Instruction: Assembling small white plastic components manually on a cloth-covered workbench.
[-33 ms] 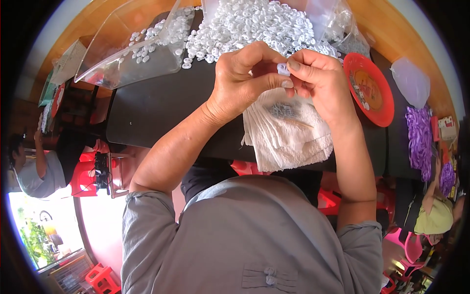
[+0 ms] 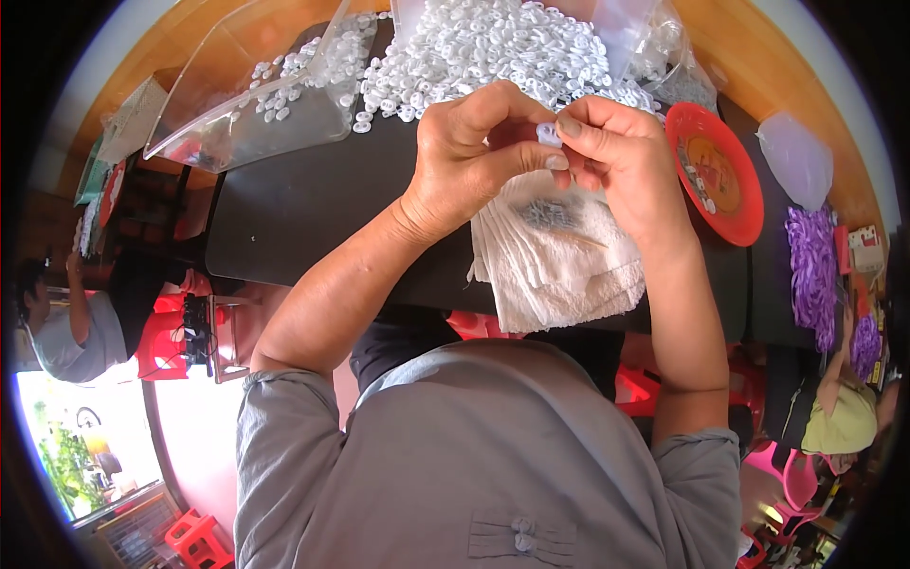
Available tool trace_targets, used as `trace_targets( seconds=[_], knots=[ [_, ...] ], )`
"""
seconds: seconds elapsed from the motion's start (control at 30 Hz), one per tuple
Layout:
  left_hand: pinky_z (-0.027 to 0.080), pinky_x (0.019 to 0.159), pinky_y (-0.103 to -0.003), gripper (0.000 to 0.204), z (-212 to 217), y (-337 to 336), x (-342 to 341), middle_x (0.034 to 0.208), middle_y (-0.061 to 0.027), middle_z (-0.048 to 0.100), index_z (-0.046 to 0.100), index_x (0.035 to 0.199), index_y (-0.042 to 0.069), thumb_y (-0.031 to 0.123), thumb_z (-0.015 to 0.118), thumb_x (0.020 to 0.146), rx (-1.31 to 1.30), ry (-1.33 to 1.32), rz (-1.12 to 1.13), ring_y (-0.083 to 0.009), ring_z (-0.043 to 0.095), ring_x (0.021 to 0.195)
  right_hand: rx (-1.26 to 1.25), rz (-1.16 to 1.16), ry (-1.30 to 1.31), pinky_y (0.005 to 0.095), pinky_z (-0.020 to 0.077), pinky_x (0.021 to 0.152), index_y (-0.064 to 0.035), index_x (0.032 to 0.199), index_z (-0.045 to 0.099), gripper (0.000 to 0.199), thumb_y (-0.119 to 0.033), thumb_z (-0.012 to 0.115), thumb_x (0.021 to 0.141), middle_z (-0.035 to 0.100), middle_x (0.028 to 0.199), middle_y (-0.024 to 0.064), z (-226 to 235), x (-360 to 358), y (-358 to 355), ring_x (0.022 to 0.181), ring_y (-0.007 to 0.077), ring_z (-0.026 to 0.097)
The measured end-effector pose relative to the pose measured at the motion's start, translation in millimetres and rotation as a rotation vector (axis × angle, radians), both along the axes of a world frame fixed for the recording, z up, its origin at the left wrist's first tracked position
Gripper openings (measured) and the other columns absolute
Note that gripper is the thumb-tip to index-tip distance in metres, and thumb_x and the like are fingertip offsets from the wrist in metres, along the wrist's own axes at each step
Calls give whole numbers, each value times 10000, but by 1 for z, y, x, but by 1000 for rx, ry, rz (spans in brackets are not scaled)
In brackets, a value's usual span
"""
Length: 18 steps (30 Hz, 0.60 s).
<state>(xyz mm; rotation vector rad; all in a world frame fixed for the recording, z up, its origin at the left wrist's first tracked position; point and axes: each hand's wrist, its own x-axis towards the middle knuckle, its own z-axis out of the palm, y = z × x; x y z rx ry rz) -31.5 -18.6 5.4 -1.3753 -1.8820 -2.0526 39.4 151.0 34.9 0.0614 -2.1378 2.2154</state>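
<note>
Dark table (image 2: 313, 218) below, small white plastic piece (image 2: 548, 135) pinched between left hand (image 2: 474, 156) and right hand (image 2: 616, 161) fingertips.

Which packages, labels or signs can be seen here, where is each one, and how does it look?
Clear plastic bag: far left of the black table, flat, holding a few white pieces.
Clear bag: top centre, open over the heap of white pieces.
Round red plate: right of the hands, with a yellow-orange printed centre.
Small box: far right edge, red and white, too blurred for detail.

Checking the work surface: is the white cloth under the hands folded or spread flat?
Folded. The white cloth shows several stacked layer edges along its left side, lying on the black table below both hands.
</note>
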Motion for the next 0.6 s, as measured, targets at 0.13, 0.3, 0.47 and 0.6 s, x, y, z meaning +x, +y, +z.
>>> trace_targets(
  seconds=[0.13,0.3,0.47,0.6],
  knots=[
    [510,710,-218,248,4,-3,3,832,-16,641,648,906,2,-26,793,707,-38,13,41,-75,596,755,21,-21,35,175,328,484,20,907,637,218,-198,631,906,607,712,24,0,3,-3,561,66,538],
    [515,715,-222,241,3,-3,4,835,-16,644,648,898,5,-25,794,708,55,-119,-98,-76,605,779,44,-16,-6,169,315,464,22,891,629,212,-190,630,904,604,712,32,4,6,-5,537,59,522],
    [513,716,-216,245,-2,0,6,853,-12,642,646,907,7,-19,794,713,62,-223,-109,-78,599,781,52,-33,-20,188,312,489,-9,801,636,209,-203,636,877,588,654,8,10,10,-7,539,49,500],
    [520,665,-216,234,-5,5,3,832,-24,655,635,900,11,2,793,727,43,-47,-20,-73,618,751,51,-49,-22,187,314,490,-8,805,636,197,-192,635,876,594,659,10,11,9,-3,529,48,491]
  ],
)
